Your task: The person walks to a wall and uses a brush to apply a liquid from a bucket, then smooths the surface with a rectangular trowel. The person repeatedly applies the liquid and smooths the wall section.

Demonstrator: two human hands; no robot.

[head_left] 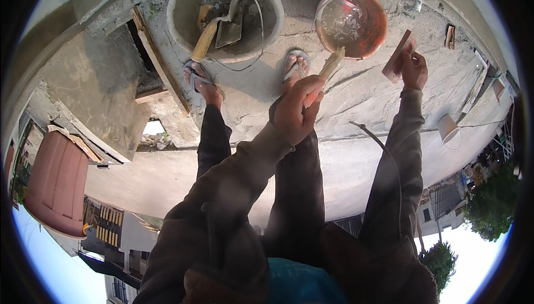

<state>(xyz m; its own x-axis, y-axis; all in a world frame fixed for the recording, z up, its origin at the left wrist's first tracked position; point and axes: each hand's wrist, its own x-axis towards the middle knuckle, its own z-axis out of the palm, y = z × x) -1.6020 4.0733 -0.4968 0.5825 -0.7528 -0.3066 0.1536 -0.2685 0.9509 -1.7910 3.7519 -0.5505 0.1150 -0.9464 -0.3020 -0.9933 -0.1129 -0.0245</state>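
My left hand (300,109), low in the middle, is closed around a brush-like tool (334,62) with a pale tip, which points toward a round orange bucket (374,28) holding cloudy water. My right hand (413,71) grips a flat reddish float (396,59) at its side, just below and right of that bucket. A large grey tub (175,12) above my left foot contains metal trowels (228,34), one with a wooden handle (204,42) resting over the rim.
My sandalled feet stand on rough concrete (245,104). At left are a wooden plank (158,56), a slab (103,92) beside open gaps, and a pink tank (55,181). A small pale bucket (448,129) and a thin cable lie to the right; buildings and trees show beyond the edge.
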